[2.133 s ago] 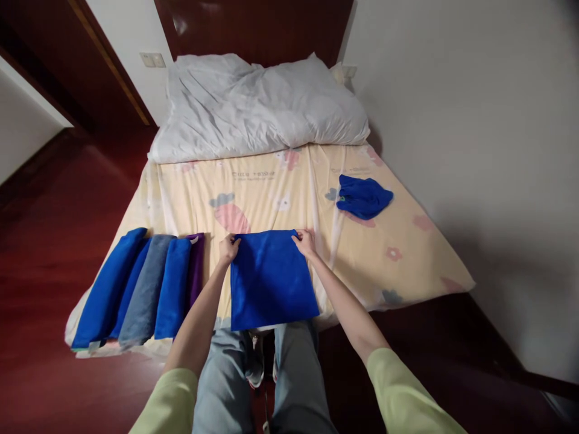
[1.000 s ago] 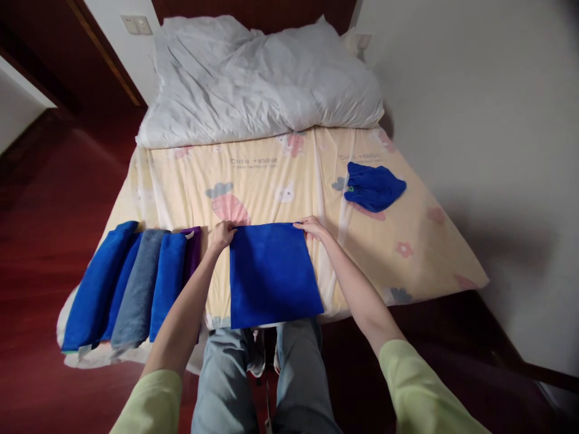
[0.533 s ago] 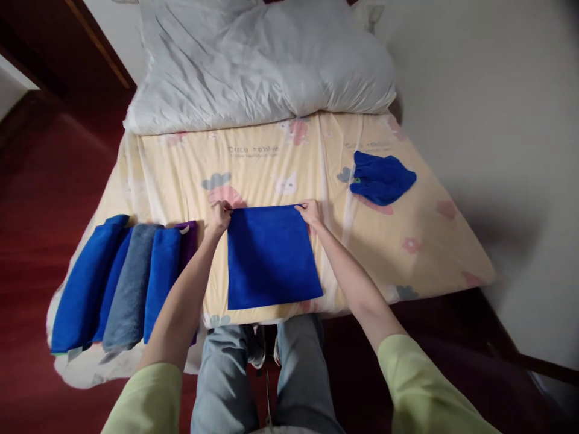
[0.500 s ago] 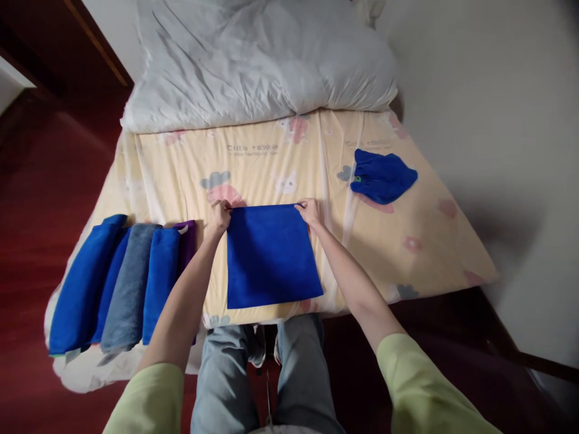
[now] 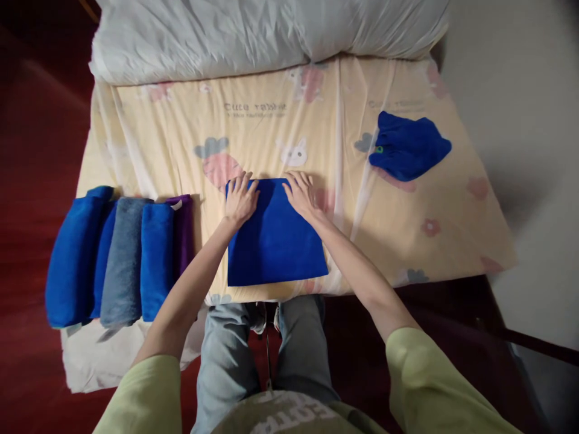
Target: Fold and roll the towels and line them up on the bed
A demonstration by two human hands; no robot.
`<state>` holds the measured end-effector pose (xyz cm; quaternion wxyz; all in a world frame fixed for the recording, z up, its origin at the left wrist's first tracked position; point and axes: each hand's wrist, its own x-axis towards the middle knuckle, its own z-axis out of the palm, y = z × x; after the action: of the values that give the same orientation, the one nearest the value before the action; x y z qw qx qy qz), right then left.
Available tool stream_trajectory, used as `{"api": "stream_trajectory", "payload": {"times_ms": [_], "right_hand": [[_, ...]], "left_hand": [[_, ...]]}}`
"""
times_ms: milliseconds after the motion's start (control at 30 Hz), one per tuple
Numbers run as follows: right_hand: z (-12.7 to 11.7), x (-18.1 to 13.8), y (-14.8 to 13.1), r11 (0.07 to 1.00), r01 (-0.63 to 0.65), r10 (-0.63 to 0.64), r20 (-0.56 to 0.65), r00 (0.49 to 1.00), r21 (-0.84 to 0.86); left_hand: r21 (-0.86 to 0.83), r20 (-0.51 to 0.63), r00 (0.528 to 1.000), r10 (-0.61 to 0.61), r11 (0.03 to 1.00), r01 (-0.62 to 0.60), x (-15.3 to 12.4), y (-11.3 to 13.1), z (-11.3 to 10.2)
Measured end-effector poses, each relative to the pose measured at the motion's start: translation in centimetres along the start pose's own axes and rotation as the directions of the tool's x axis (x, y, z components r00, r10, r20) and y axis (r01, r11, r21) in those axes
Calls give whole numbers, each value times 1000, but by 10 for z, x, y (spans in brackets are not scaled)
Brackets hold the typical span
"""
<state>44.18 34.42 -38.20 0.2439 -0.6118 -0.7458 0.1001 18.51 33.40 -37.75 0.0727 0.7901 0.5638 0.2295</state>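
A folded blue cloth (image 5: 275, 241) lies flat at the near edge of the bed (image 5: 280, 120), under both palms: the left hand (image 5: 239, 199) and right hand (image 5: 301, 194) rest spread and flat, fingers splayed, on its far corners, gripping nothing. Rolled towels (image 5: 122, 253) line up to the left; a crumpled blue cloth (image 5: 407, 147) sits far right.

1. Both arms wear pale yellow-green long sleeves (image 5: 136, 392), pushed up so the forearms are bare.
2. The left hand (image 5: 239, 202) and right hand (image 5: 301, 194) are bare, with no gloves, rings or watch visible.
3. The shirt front (image 5: 289, 416) is olive-green with pale lettering.
4. The legs wear light blue-grey jeans (image 5: 221, 355).
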Motion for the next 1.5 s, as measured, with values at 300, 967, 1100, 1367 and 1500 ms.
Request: {"api": "stream_trajectory", "payload": {"times_ms": [300, 967, 1100, 1367, 1500], "right_hand": [[9, -30, 5, 997, 16, -2, 174, 985, -79], [-31, -130, -20, 987, 6, 16, 138, 990, -159], [-33, -176, -40, 989, 86, -62, 195, 979, -118], [-38, -213, -39, 999, 22, -15, 158, 987, -45], [-37, -231, -34, 999, 17, -11, 158, 987, -34]], "left_hand": [[-23, 103, 990, -94, 995, 96, -19, -1, 27], [12, 146, 984, -100, 995, 99, -118, 38, -18], [-15, 185, 983, 11, 1000, -9, -174, 67, -22], [-51, 158, 987, 0, 999, 8, -224, 65, -34], [-34, 166, 985, -37, 999, 43, -228, 62, -31]]}}
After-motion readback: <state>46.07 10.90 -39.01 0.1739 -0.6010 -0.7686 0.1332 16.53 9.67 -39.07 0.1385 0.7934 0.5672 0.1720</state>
